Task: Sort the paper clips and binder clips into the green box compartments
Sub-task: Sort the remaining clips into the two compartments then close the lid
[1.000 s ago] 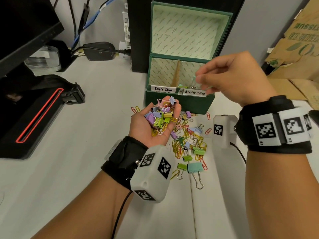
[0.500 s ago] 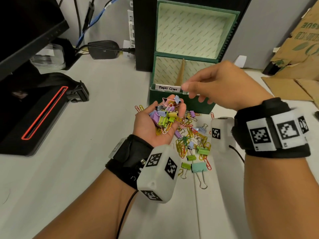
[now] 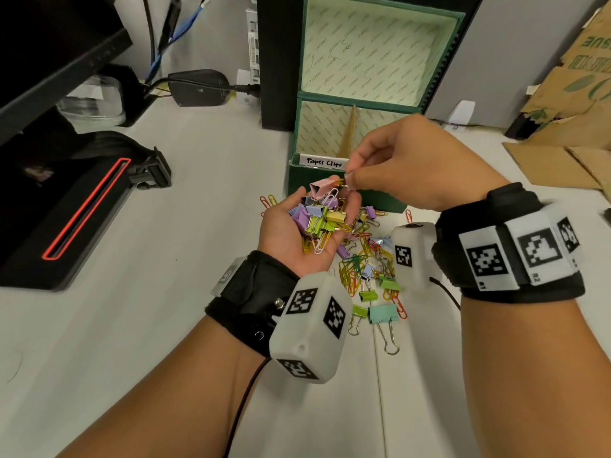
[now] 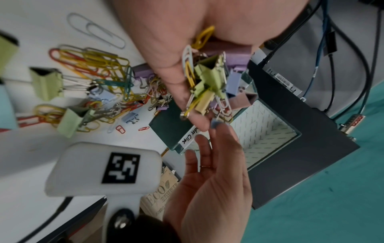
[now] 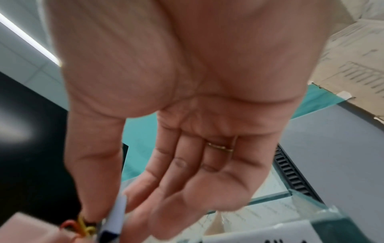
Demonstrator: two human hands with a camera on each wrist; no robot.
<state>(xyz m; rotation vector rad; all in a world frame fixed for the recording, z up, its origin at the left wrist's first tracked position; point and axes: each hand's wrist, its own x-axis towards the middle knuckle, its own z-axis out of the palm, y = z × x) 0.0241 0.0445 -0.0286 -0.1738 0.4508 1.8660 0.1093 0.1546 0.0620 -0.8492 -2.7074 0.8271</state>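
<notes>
Fingers of the left hand [image 3: 291, 233] are curling round a heap of clips [image 3: 322, 219] in front of the green box [image 3: 299, 180]. Right hand [image 3: 406, 166] is pinching a pale blue clip [image 5: 115, 213] at the top of that heap. Loose clips [image 3: 367, 269] are lying on the table [image 3: 165, 292] below

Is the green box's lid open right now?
Open. The green box has its lid upright at the back, patterned lining facing the camera, and the divider inside shows.

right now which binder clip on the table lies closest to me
The teal binder clip, the only teal one, lying nearer you than the green clips.
</notes>
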